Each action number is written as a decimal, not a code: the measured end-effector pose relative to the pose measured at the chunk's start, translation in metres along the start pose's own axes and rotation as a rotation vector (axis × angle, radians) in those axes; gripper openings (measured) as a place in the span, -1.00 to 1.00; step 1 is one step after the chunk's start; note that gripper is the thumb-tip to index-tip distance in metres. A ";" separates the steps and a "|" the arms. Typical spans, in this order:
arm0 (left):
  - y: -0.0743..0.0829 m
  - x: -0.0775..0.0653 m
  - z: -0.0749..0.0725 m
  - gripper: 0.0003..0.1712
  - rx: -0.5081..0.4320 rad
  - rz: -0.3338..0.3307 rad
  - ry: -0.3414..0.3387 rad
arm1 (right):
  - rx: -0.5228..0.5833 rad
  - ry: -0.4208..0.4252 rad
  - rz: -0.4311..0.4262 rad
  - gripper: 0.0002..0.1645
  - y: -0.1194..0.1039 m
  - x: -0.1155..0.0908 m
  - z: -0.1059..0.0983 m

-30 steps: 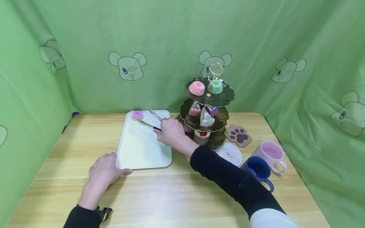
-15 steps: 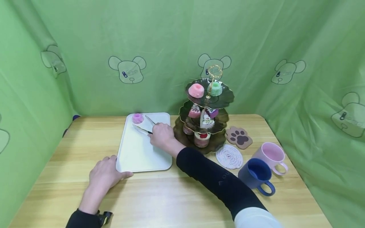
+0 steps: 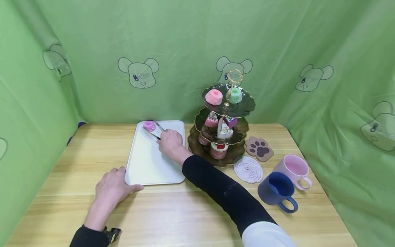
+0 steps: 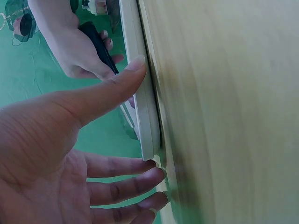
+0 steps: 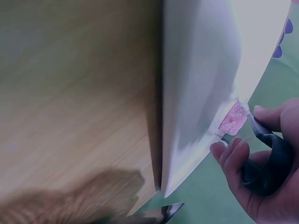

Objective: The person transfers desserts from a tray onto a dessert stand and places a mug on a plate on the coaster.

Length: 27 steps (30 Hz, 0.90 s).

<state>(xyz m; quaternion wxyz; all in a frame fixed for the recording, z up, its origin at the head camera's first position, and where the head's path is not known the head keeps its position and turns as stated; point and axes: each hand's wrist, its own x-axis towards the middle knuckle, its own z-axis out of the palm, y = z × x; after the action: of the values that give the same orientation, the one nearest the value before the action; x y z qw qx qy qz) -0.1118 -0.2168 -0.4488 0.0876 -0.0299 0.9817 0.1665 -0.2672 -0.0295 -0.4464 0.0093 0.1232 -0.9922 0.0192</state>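
In the head view, my right hand [image 3: 171, 140] holds a pair of tongs with dark handles [image 5: 276, 161] over the white tray [image 3: 152, 164]. The tongs' arms are spread, their tips on either side of a small purple-pink ring-shaped toy cake [image 3: 150, 126] at the tray's far left corner. That cake appears as a pink piece between the tips in the right wrist view. My left hand [image 3: 112, 187] touches the near left corner of the tray; its thumb lies along the front edge [image 4: 147, 102] and its nearly straight fingers rest at the side.
To the tray's right stands a three-tier dark stand [image 3: 243, 106] with several toy cakes. Beyond it lie a paw-shaped coaster [image 3: 259, 149] and a round white coaster [image 3: 248, 169]. A pink mug [image 3: 291, 168] and a blue mug [image 3: 274, 190] stand at the right. Green cloth hangs behind.
My right hand has moved left and slightly away from me with the tongs, bringing their tips beside the purple-pink cake. My left hand has stayed at the tray corner.
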 end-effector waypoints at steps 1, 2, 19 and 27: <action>0.000 0.000 0.000 0.20 -0.001 0.001 -0.001 | -0.004 -0.004 0.000 -0.53 -0.001 0.000 0.000; 0.001 0.000 0.000 0.19 -0.003 0.001 -0.002 | -0.009 -0.004 -0.004 -0.54 -0.001 0.001 -0.001; 0.002 0.001 0.000 0.16 -0.002 0.004 -0.009 | -0.027 -0.031 0.015 -0.55 0.004 0.003 -0.011; 0.001 0.001 -0.001 0.16 -0.002 0.002 -0.020 | 0.017 -0.039 -0.009 -0.57 0.014 -0.006 -0.022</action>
<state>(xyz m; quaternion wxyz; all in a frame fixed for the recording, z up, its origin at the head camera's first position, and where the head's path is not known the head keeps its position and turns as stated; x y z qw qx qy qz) -0.1133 -0.2158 -0.4476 0.0973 -0.0271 0.9806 0.1678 -0.2646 -0.0132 -0.4255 -0.0111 0.1282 -0.9914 0.0251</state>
